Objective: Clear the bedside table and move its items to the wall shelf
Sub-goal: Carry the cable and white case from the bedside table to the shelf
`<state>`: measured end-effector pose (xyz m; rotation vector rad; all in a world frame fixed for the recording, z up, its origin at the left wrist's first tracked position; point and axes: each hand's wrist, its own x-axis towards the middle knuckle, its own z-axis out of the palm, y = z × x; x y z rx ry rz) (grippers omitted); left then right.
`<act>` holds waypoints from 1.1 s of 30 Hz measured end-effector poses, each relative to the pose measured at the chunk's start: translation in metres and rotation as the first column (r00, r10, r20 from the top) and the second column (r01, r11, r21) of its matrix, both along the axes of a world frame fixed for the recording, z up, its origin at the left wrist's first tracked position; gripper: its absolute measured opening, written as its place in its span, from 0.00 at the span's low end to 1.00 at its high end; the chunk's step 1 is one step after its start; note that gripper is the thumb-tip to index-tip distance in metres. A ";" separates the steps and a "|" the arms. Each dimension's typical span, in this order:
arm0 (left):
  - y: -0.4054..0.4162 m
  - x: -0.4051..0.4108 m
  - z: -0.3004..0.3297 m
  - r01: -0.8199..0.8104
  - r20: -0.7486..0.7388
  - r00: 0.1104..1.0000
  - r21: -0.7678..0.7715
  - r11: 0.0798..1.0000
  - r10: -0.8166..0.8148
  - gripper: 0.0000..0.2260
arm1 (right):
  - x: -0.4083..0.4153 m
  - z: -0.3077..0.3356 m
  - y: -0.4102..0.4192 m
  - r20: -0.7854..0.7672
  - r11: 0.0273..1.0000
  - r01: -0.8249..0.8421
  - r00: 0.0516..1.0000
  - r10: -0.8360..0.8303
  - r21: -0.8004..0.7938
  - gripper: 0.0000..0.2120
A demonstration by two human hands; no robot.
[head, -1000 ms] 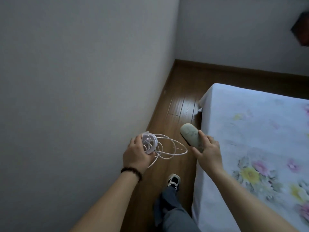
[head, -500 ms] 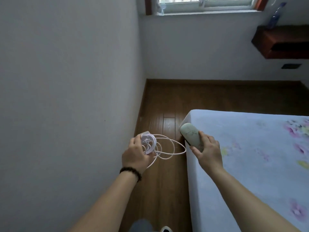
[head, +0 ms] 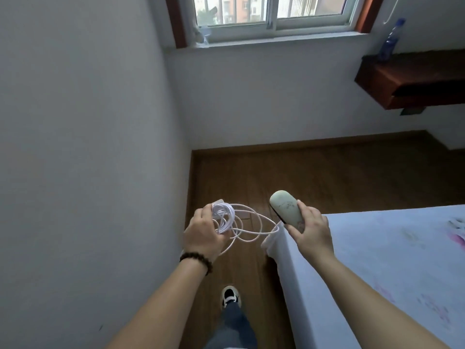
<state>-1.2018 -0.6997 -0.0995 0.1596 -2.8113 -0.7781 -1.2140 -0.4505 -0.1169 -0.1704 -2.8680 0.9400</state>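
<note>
My left hand grips a bundle of white cable, whose loose loops hang out toward the right. A pale green oval case sits in my right hand, held over the corner of the bed. The dark red wooden wall shelf is mounted on the far wall at the upper right, with a blue bottle standing on its left end. The bedside table is out of view.
A bed with a pale floral sheet fills the lower right. A grey wall runs close along my left. Brown wood floor lies between the bed and the far wall under a window. My foot is below.
The view has swung upward and forward along the bed: the window and wall shelf have come into sight. Both hands keep the same hold on the cable and the case.
</note>
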 end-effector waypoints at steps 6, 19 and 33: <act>-0.020 -0.166 0.022 0.074 -0.011 0.997 0.005 0.997 -0.074 0.28 | -0.148 0.019 -0.017 -0.020 0.994 0.112 0.993 -0.112 -0.007 0.32; 0.048 -0.418 0.010 0.244 0.020 0.970 -0.031 0.969 -0.243 0.29 | -0.352 0.005 0.042 -0.002 0.958 0.283 0.959 -0.283 0.039 0.32; 0.301 -0.705 0.025 0.555 0.024 0.832 -0.015 0.832 -0.554 0.29 | -0.558 0.017 0.254 -0.032 0.796 0.605 0.795 -0.606 -0.030 0.33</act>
